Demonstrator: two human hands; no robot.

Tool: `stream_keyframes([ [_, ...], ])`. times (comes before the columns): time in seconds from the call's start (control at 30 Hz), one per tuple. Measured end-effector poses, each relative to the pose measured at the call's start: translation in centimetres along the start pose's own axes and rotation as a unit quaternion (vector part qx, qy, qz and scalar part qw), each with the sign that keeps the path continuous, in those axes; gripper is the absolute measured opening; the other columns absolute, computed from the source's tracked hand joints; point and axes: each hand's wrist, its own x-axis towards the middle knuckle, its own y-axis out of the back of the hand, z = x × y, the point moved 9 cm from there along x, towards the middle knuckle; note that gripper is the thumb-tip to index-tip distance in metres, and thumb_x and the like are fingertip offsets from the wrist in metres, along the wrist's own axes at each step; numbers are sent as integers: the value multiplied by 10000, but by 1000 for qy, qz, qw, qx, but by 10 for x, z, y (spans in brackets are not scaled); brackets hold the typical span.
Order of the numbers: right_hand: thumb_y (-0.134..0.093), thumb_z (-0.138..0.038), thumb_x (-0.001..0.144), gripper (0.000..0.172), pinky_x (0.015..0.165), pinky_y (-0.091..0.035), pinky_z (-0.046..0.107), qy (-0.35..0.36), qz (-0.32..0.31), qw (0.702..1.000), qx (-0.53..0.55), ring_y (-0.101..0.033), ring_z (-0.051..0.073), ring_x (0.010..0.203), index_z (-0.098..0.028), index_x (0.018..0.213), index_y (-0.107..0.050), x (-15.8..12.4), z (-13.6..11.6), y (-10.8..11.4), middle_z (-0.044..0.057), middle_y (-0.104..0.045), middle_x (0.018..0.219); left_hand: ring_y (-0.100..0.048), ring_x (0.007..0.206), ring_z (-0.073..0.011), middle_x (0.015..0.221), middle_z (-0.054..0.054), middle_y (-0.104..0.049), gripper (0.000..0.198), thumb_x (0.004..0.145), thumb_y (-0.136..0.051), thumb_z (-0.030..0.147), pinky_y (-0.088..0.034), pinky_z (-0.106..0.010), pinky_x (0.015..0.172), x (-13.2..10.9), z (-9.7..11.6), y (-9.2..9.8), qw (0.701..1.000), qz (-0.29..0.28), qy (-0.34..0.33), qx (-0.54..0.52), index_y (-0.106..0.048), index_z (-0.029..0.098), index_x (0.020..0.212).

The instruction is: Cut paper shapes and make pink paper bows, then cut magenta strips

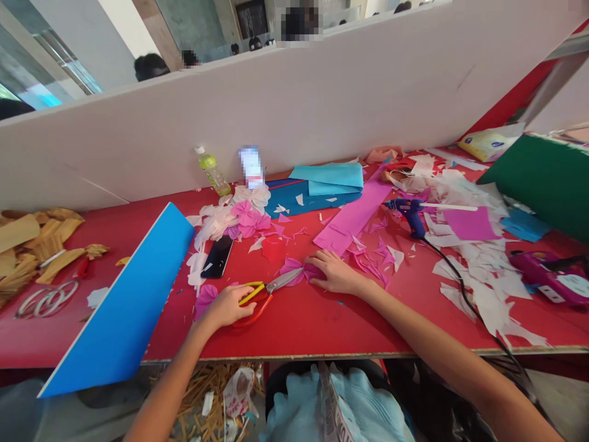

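Note:
My left hand (226, 306) grips the yellow and orange handles of a pair of scissors (264, 290) that lies low over the red table (322, 319). The blades point right into a small pink paper piece (294, 267). My right hand (334, 272) rests on the table with its fingers pressed on that pink paper at the blade tips. A black phone (218, 256) lies just behind the scissors.
Pink and white paper flowers (239, 218), blue paper sheets (322, 184), a long pink strip (354, 215), a blue glue gun (411, 212) with its cord, and white scraps (478, 270) cover the table. A blue board (129, 301) leans at left. A bottle (212, 170) stands by the white partition.

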Motion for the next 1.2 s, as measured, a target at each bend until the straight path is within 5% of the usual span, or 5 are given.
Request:
stream_keyframes([
  [0.27,-609,-302,775,405,888,-394,428,4,8,1000,16,-489,261,1020,-186,1157,-543,0,0,1,119,-555,1103,-623,895,-195,1114,-40,-660,345,745,-498,315,-445,-315,899,-1,8,2,1000,-15,1,-8,-665,204,1026],
  [0.6,-602,-376,783,424,888,-382,426,2,4,1000,9,-488,259,1007,-176,1154,-549,-1,-1,5,116,-562,1096,-608,993,-210,1143,-36,-649,317,747,-503,313,-376,-330,1001,1,9,0,1000,-20,-8,10,-683,211,987],
  [1.2,-625,-371,758,450,889,-379,433,-2,3,1000,-1,-487,264,1011,-175,1157,-556,-1,1,4,118,-561,1106,-599,1012,-230,1128,-67,-654,401,754,-508,326,-446,-318,908,5,4,-2,999,-11,-1,35,-655,172,1094],
])
